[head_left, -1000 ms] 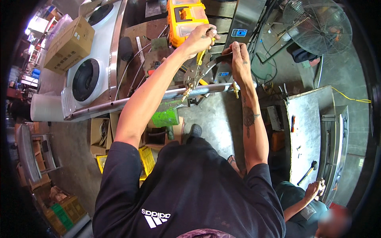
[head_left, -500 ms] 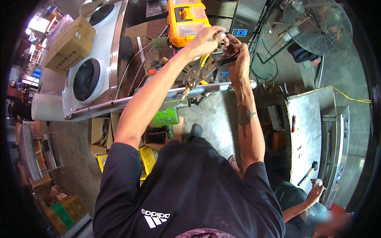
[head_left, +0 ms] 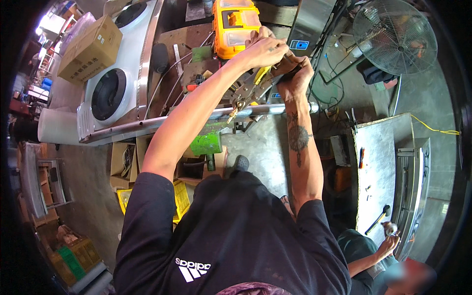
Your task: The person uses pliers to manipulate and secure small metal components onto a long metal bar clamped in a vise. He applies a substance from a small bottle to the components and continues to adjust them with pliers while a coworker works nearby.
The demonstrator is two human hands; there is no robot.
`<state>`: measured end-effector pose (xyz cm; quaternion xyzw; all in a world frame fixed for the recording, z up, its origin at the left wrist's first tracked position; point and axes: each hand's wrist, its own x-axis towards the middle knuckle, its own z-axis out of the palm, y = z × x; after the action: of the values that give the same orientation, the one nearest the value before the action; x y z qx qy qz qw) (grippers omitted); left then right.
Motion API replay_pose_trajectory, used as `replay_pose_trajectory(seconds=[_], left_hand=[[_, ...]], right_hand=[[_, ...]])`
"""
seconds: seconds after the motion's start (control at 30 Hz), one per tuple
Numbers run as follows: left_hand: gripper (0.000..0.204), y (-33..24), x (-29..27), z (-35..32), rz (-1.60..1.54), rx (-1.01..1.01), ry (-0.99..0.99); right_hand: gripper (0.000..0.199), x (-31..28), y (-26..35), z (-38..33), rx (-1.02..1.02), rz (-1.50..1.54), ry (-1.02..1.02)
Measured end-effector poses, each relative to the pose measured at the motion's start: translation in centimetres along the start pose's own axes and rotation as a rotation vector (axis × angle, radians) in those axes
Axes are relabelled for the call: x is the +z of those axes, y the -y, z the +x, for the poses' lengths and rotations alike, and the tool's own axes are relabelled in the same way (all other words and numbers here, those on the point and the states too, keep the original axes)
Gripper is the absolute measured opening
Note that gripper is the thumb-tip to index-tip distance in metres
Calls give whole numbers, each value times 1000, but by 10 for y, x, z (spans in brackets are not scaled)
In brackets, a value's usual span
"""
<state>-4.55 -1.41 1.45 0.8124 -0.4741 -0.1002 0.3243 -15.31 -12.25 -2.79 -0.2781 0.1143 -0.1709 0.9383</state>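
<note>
Both my hands meet over the far side of the workbench. My right hand [head_left: 296, 81] grips a dark flat piece [head_left: 282, 71], which looks like metal and is partly covered by the fingers. Against its upper end, the curled fingers of my left hand [head_left: 265, 49] are closed; whatever they pinch is hidden. Just below the hands lie locking pliers [head_left: 242, 95] with a brass-coloured tip, beside a tool with a yellow handle [head_left: 262, 74]. An orange toolbox [head_left: 237, 37] with clear lid panels stands right behind my left hand.
A long metal tube [head_left: 216, 116] runs along the bench's near edge, above a green cylindrical fixture [head_left: 206, 143]. To the left are a white two-burner unit [head_left: 129, 54] and a cardboard box [head_left: 91, 49]. A large fan [head_left: 396, 37] stands far right; another person [head_left: 373, 260] works lower right.
My left hand has moved slightly down and right, its fingers now over the dark piece. The right hand has dropped a little and turned. The view has shifted slightly.
</note>
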Motion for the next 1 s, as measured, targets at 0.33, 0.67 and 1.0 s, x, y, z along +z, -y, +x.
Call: replay_pose_trajectory(seconds=[0.33, 0.67, 1.0], left_hand=[[63, 31, -10, -46, -609, 15, -11], [58, 27, -27, -93, -284, -113, 189], [58, -36, 0, -154, 100, 89, -85]], right_hand=[[50, -4, -13, 18, -70, 73, 131], [43, 3, -12, -10, -228, 52, 36], [38, -3, -18, -57, -523, 120, -135]])
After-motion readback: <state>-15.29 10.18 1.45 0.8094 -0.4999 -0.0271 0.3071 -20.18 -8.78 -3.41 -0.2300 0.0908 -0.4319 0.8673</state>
